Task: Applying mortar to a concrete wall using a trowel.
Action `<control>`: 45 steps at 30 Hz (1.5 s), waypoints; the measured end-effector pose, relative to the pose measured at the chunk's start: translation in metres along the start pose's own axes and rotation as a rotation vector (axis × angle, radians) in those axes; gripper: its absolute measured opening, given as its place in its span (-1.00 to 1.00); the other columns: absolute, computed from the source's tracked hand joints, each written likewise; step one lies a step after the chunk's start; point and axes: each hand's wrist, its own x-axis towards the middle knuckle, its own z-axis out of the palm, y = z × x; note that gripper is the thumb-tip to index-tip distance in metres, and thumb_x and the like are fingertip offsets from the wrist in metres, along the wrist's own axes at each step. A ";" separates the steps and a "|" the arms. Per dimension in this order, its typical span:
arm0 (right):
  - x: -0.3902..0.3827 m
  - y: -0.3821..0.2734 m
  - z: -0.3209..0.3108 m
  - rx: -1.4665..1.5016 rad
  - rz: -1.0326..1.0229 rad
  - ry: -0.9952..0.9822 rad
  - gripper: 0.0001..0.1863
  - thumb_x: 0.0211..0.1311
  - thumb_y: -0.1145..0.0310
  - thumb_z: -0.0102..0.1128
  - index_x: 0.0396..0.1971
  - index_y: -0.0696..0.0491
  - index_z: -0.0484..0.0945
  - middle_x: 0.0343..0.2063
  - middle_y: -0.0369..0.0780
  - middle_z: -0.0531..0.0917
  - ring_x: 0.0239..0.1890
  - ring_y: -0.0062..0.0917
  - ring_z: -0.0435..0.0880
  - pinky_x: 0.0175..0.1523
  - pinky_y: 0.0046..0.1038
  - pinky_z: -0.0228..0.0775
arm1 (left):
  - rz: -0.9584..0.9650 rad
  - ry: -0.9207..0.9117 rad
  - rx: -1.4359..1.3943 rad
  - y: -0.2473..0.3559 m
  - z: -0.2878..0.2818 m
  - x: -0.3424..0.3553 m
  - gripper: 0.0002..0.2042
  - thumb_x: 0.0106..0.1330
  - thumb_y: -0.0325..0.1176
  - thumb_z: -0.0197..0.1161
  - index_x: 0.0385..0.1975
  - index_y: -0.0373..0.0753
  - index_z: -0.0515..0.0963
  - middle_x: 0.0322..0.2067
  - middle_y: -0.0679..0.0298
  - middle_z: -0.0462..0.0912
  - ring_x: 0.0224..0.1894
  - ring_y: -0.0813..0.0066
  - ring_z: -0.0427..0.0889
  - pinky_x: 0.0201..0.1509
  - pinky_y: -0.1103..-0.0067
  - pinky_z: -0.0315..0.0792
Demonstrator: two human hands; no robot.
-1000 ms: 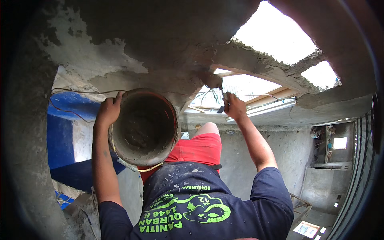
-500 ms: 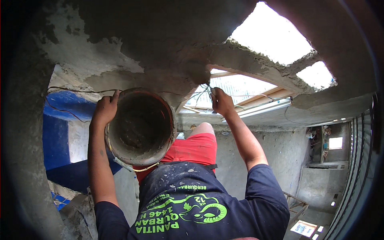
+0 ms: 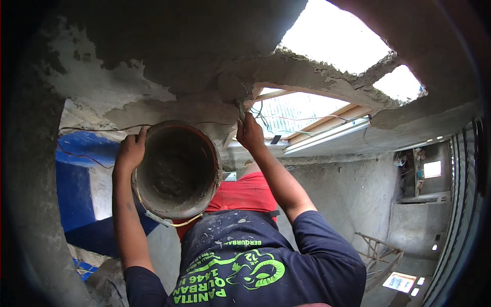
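Note:
A dark round bucket (image 3: pixel 148 166) tilts its mouth toward me, with wet grey mortar (image 3: pixel 178 181) inside. My left hand (image 3: pixel 131 149) grips its rim on the left side. A wire handle with a pale grip (image 3: pixel 156 219) hangs along its lower edge. To the right of the bucket, my right hand (image 3: pixel 250 134) is closed around the handle of a trowel (image 3: pixel 240 108). Its dark blade lies against the grey plastered wall (image 3: pixel 204 100), beside the left corner of the window opening; the blade's outline is hard to make out against the plaster.
The wooden-framed window opening (image 3: pixel 302 110) has loose cables (image 3: pixel 307 132) strung across it. Brighter rough-edged openings (image 3: pixel 337 38) lie beyond. A thin brown cable (image 3: pixel 97 129) runs along the wall behind the bucket. Blue-painted wall (image 3: pixel 76 184) shows at left, a wooden frame (image 3: pixel 378 253) at lower right.
My right hand has moved left with the trowel, from in front of the window opening to the plaster at its left corner. The bucket and left hand have shifted slightly down.

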 end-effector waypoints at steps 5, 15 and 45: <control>-0.002 0.031 -0.053 -0.293 -0.045 -0.281 -0.68 0.37 0.19 0.11 -0.06 0.07 0.35 -0.32 0.05 0.65 -0.34 0.08 0.68 -0.33 0.04 0.52 | -0.007 -0.014 -0.011 -0.003 -0.003 -0.007 -0.22 0.50 0.28 -0.16 -0.27 -0.52 0.62 -0.21 -0.36 0.62 0.00 -0.36 0.56 0.08 0.07 0.41; 0.038 0.032 -0.115 -0.338 -0.160 -0.013 -0.71 0.36 0.22 0.16 -0.07 0.07 0.43 -0.34 -0.05 0.64 -0.35 -0.05 0.68 -0.31 -0.08 0.54 | 0.010 -0.073 -0.027 -0.016 0.009 0.017 -0.19 0.50 0.29 -0.21 -0.11 -0.54 0.60 -0.08 -0.38 0.60 0.08 -0.34 0.54 0.17 0.10 0.40; 0.025 0.057 -0.083 -0.280 0.099 -0.149 -0.72 0.37 0.27 0.11 -0.03 0.09 0.42 -0.19 0.10 0.64 -0.17 0.07 0.67 -0.11 0.00 0.52 | -0.017 0.002 0.019 0.001 -0.004 -0.011 -0.23 0.52 0.24 -0.17 -0.14 -0.55 0.62 -0.11 -0.40 0.60 0.06 -0.39 0.53 0.14 0.12 0.41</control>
